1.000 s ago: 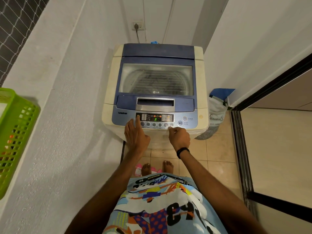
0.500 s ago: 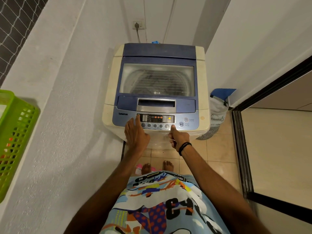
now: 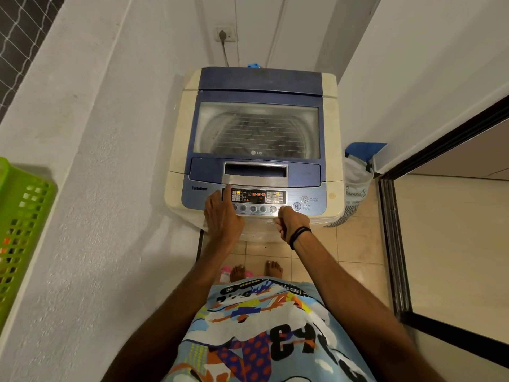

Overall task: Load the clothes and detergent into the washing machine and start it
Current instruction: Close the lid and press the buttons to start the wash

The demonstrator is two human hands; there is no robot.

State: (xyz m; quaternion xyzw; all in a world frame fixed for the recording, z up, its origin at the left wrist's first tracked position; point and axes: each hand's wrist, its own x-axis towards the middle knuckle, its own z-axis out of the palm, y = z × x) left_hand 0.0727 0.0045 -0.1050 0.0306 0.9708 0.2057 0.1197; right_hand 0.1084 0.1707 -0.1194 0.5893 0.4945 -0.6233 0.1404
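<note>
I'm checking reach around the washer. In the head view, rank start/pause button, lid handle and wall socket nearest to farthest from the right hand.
1. Start/pause button, front right, just beyond the right hand.
2. Lid handle, lid's front middle.
3. Wall socket, behind the washer.

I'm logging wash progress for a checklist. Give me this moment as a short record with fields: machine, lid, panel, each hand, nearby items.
machine: top-loading washing machine; a plug sits in the wall socket behind it
lid: lid closed; contents unclear through its window
panel: control panel lit
left hand: left hand rests on the panel's left end, index finger straight
right hand: right hand curled at the button row, just left of the start/pause button
nearby: green basket on the left; bag on the floor to the right
</note>
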